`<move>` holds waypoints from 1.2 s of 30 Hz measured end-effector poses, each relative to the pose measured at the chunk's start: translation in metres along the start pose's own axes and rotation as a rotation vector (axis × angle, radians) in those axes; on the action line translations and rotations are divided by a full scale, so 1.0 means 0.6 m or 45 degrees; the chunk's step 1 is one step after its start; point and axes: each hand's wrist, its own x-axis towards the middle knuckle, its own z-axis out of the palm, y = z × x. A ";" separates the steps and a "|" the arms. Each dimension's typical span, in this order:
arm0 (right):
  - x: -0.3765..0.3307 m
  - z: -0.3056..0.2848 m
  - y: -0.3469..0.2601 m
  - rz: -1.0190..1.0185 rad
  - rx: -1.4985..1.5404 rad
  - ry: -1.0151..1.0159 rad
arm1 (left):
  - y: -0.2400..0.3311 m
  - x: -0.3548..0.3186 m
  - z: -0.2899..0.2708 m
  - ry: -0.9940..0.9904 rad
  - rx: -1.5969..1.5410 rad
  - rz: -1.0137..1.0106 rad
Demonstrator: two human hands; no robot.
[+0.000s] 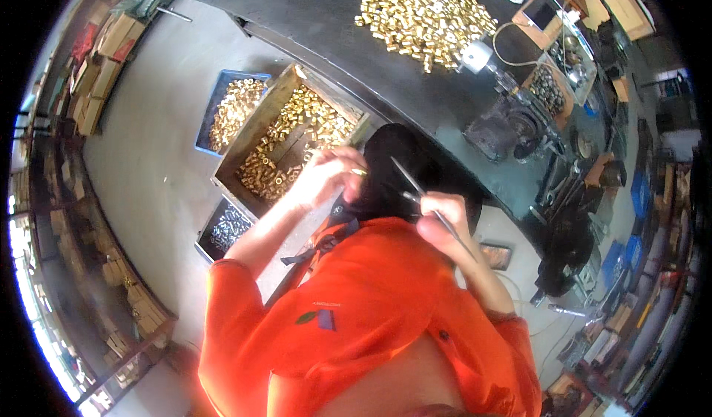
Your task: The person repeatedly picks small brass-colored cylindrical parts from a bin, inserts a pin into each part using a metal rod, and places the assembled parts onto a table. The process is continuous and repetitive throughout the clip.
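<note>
left hand (326, 178) pinched a small, shiny gold-toned metal piece (360, 171) beside a rough wooden crate (236, 197) of stubby brass-coloured fittings (261, 180). right hand (446, 220) gripped a slim, straight grey metal rod (406, 174).

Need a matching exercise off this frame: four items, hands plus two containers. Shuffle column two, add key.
Column one
1. Left hand
2. Right hand
3. Blue tray
4. Dark bin

Column two
A. Contains silver-coloured parts
B. Has a small gold-coloured piece at its fingertips
C. Contains brass-coloured parts
D. Grips a slim metal rod

Pairs: 1-B, 2-D, 3-C, 4-A
</note>
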 end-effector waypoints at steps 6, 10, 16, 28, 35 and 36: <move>0.016 -0.011 -0.027 -0.053 -0.062 0.036 | -0.035 0.006 0.088 -0.249 -0.444 -0.201; 0.010 -0.015 -0.022 -0.035 -0.082 0.069 | -0.037 0.012 0.094 -0.273 -0.433 -0.169; 0.012 -0.010 -0.026 -0.004 -0.133 0.056 | -0.033 0.012 0.094 -0.248 -0.105 -0.007; 0.003 0.036 0.050 -0.009 0.098 0.231 | -0.010 0.022 0.102 -0.342 0.336 0.203; -0.009 -0.023 -0.016 0.025 -0.026 0.163 | -0.022 0.044 0.066 0.152 1.133 0.585; -0.014 -0.027 -0.026 -0.041 0.004 0.127 | -0.028 0.048 0.057 0.200 1.279 0.659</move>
